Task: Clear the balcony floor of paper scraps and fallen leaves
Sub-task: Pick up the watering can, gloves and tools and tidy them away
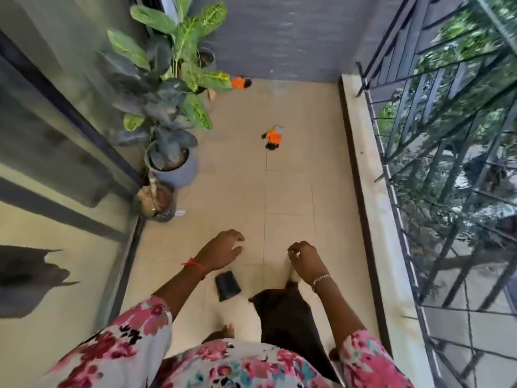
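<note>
My left hand (223,249) hovers over the beige tiled floor (291,191), fingers loosely bent and holding nothing. My right hand (303,257) hangs with its fingers curled inward. Small pale glints show at the fingertips, and I cannot tell whether they pinch something. A black bag (291,317) lies on the floor just below my right wrist. A small white paper scrap (180,212) lies beside the nearest pot. No fallen leaves are plainly visible on the tiles.
Potted plants (170,163) line the left side by the glass door (56,152). Two orange and black gloves lie on the floor, one mid-floor (272,138) and one by the far wall (241,82). A flat black object (227,285) lies near my left forearm. A railing (419,163) closes off the right.
</note>
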A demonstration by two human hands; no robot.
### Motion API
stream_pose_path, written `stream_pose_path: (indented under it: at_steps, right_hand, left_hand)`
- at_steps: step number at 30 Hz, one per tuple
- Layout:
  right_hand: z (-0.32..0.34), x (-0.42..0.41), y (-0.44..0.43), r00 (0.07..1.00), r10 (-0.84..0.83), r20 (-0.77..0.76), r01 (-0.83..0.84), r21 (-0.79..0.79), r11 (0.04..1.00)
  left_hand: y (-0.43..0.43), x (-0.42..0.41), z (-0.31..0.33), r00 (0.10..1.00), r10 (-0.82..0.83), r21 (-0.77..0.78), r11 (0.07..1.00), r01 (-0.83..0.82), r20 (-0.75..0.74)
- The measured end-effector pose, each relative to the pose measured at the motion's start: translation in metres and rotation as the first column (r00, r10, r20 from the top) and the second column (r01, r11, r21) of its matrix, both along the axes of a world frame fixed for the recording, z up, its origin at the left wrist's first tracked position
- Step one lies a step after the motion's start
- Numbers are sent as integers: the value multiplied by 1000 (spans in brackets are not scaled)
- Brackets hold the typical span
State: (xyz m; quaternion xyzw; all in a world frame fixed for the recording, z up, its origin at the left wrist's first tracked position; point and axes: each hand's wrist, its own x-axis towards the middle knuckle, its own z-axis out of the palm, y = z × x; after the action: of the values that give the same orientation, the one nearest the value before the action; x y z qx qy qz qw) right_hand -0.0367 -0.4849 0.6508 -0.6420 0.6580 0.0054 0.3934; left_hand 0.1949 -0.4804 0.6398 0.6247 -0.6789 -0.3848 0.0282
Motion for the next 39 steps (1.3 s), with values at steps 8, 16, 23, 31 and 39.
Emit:
stream_pose_path:
  at_steps: [8,16,23,31,39]
  right_hand:
    - [15,-49,-182,998,61,7,-61,-40,997]
    - [35,-75,-363,997,74,21,-71,-117,991]
    - [12,-42,-511,998,35,61,-27,-121,992]
    - [-29,9,-651,968,-206,141,208,1,978]
    - [-135,35,-799,897,-423,127,417,70,906]
  left_hand:
    - [-154,-43,8,988,138,-30,990,-140,-73]
    - [-313,-75,22,940,285,-27,955,-295,-185]
    - [-476,-54,-1,933,297,14,954,-300,-205]
    - [-644,-9,-33,970,211,132,972,-196,-119]
    - [-795,-35,-135,961,272,332,911,-244,-40]
